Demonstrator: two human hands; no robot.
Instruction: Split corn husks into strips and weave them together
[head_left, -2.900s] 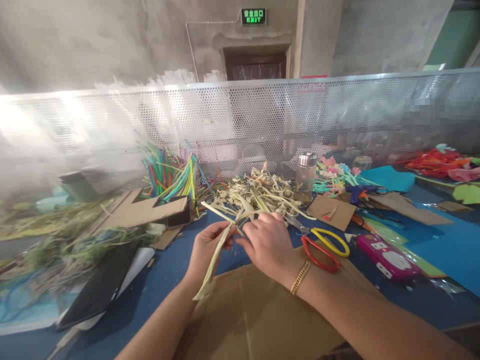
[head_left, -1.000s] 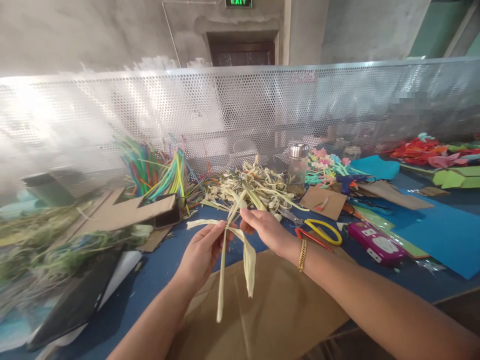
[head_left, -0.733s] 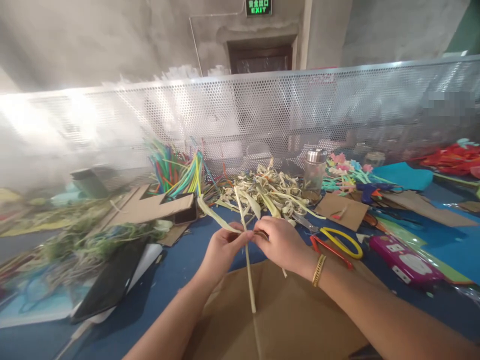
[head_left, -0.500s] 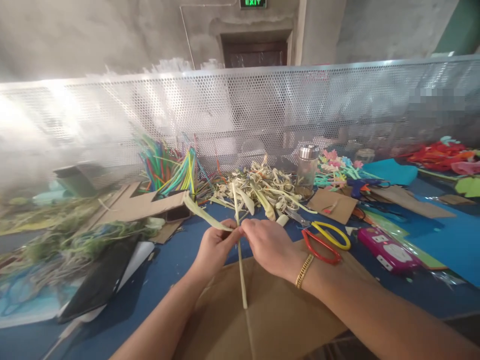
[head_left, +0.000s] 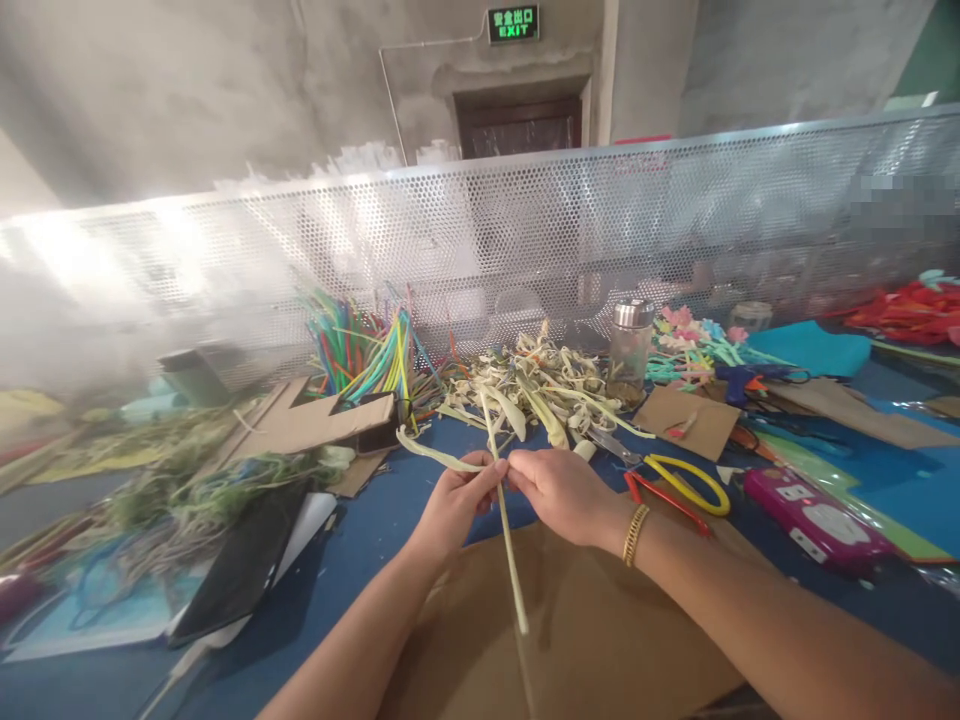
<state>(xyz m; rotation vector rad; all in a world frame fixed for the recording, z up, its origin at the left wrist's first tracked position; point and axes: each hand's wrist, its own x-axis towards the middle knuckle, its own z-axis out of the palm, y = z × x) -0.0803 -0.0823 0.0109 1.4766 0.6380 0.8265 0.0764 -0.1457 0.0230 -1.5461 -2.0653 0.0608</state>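
Observation:
Both hands meet above the back edge of a brown cardboard sheet. My left hand pinches a pale straight stem that points down toward the sheet, along with a pale flat strip that sticks out to the left. Right beside it, the closed fingers of my right hand press in near the same crossing point; what they hold is too small to make out. A gold bracelet circles the right wrist.
Behind the hands lies a heap of pale dried strips. Scissors with red and yellow handles and a magenta device are at right. A glass jar, coloured pipe cleaners and a black folder stand or lie around.
The view has shifted, so the table things appear farther right and lower. The pale strip now droops and curls at its outer end, and the stem leans more to the right at its lower end.

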